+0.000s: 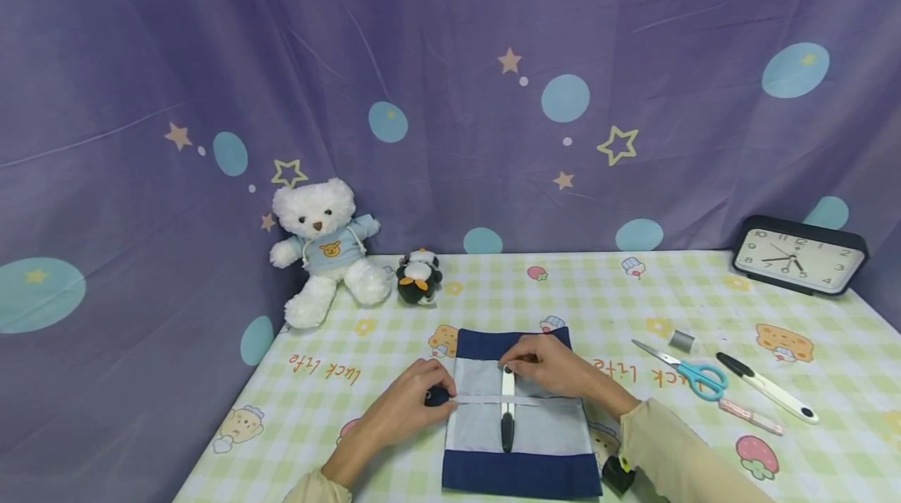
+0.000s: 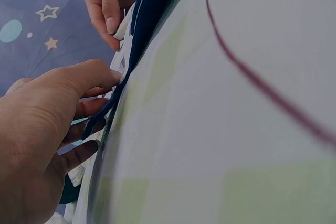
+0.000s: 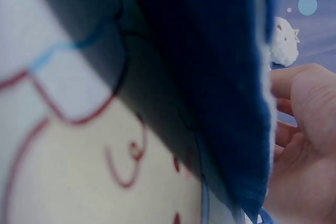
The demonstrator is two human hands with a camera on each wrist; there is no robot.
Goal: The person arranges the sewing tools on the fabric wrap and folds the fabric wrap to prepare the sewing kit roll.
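A grey cloth organizer (image 1: 479,429) with navy bands at its top and bottom lies flat on the table. A narrow pale strap (image 1: 545,401) crosses its middle. Under this strap runs a slim white tool with a black lower end (image 1: 507,432); its exact kind is unclear. My right hand (image 1: 552,364) pinches the tool's upper end, whose white part also peeks out in the left wrist view. My left hand (image 1: 408,401) pinches the organizer's left edge beside the strap, and a navy flap (image 2: 102,114) lies between its fingers. In the right wrist view, navy cloth (image 3: 220,77) hides most of the work.
To the right lie blue-handled scissors (image 1: 700,378), a grey thread spool (image 1: 682,341), a black-and-white tool (image 1: 770,389) and a pink bar-shaped item (image 1: 751,416). A clock (image 1: 800,256), white teddy bear (image 1: 331,245) and penguin toy (image 1: 418,276) stand farther back. A small black object (image 1: 618,476) sits by my right sleeve.
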